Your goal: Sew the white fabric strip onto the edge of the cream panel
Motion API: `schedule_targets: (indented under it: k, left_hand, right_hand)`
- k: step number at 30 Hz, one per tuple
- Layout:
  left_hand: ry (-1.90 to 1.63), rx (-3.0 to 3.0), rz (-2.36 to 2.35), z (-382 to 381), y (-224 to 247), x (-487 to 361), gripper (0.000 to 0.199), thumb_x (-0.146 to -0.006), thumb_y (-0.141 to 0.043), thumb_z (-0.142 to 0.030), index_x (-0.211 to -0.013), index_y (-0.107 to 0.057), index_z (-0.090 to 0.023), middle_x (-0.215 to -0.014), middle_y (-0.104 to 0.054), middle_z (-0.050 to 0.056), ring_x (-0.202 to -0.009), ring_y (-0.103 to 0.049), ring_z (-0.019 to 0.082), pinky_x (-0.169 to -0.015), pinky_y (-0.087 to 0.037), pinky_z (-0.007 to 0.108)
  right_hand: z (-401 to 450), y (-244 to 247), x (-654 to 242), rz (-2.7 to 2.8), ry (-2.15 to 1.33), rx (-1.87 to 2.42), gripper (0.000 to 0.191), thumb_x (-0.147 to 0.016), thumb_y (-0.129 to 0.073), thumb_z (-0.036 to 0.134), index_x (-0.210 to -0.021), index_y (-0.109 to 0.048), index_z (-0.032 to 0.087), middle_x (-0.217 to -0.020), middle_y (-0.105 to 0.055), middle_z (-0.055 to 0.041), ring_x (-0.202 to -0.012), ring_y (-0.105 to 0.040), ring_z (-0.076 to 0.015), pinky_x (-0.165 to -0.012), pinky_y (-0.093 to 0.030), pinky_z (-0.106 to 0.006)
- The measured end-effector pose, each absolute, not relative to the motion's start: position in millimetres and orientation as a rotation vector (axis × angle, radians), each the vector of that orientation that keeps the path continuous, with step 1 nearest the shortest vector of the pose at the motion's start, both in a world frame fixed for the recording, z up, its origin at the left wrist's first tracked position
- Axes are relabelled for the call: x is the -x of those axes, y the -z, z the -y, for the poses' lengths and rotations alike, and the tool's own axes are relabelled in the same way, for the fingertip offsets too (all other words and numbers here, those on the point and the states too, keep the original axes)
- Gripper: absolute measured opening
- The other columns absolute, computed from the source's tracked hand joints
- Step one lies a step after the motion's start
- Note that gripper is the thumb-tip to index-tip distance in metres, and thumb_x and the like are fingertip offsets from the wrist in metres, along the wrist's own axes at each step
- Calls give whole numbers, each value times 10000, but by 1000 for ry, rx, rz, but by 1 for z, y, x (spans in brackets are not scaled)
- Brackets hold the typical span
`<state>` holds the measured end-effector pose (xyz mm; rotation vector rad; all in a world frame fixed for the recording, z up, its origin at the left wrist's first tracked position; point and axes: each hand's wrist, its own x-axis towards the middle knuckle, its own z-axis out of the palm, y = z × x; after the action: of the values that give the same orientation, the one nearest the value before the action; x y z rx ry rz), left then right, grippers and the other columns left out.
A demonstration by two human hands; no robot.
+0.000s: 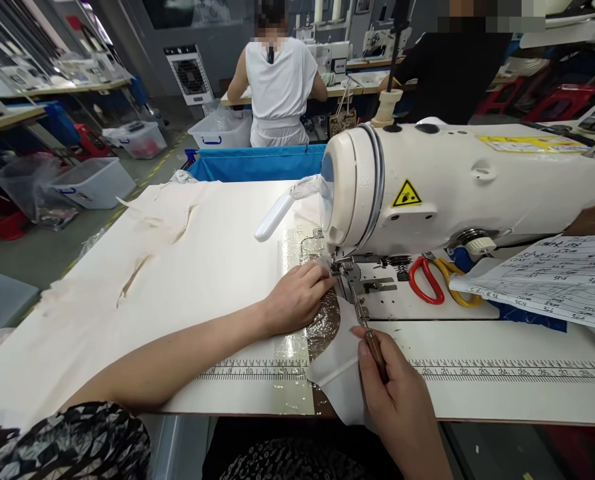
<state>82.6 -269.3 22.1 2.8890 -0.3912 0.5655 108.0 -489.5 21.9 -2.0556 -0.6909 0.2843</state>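
At the needle area of a white sewing machine, my left hand has its fingers curled and pressed together on the edge of a white fabric piece. Between finger and thumb, my right hand grips an awl by its brown wooden handle. The thin metal shaft points up toward the presser foot, over the cloth. From there the fabric hangs down past the table's front edge. My left fingertips hide part of the stitching spot.
Red-and-yellow-handled scissors lie right of the needle, beside handwritten paper. Pale fabric pieces spread over the left of the table. A printed ruler runs along the front. Beyond a blue cloth bin sits a person in white.
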Motion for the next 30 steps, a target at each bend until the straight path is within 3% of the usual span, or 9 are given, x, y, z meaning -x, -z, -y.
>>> schedule_targets:
  k: [5, 9, 17, 23, 30]
  left_hand:
    - [-580, -2830, 541, 267, -21, -82, 294, -880, -402, -67, -1115, -573, -111, -1099, -614, 111, -1008, -556, 233, -819, -539, 381]
    - [-569, -2885, 501, 267, -19, -84, 309, -890, -404, -88, -1143, -581, -83, -1116, -613, 128, -1014, -559, 252, -822, -545, 404]
    - [-461, -2957, 397, 268, -20, -86, 349, -908, -409, -145, -1206, -578, -80, -1186, -577, 151, -1081, -545, 275, -891, -538, 441]
    - [-499, -2872, 357, 269, -18, -86, 360, -902, -412, -121, -1224, -569, -86, -1167, -565, 155, -1054, -549, 260, -882, -543, 440]
    - [-465, -2878, 454, 263, -24, -94, 330, -928, -496, -324, -1108, -599, -68, -1064, -577, 157, -971, -551, 249, -845, -556, 392]
  right_hand:
    - [486, -21, -111, 683, -266, 2058, 351, -980, -409, 466, -1077, -648, 228, -1003, -741, -77, -850, -713, -224, -699, -546, -285]
    - [482, -16, -111, 676, -211, 2054, 330, -981, -416, 451, -1076, -649, 238, -986, -750, -61, -790, -705, -217, -706, -546, -295]
    - [478, -22, -118, 810, -135, 2077, 316, -970, -405, 394, -1036, -648, 203, -1035, -759, -99, -891, -726, -241, -724, -562, -316]
    - [471, -25, -112, 942, -26, 1908, 236, -977, -446, 286, -1087, -641, 211, -970, -738, -57, -830, -704, -187, -691, -529, -253]
    - [452, -50, -117, 950, -227, 1696, 241, -978, -446, 313, -1024, -657, 207, -774, -690, -11, -686, -650, -165, -627, -505, -251]
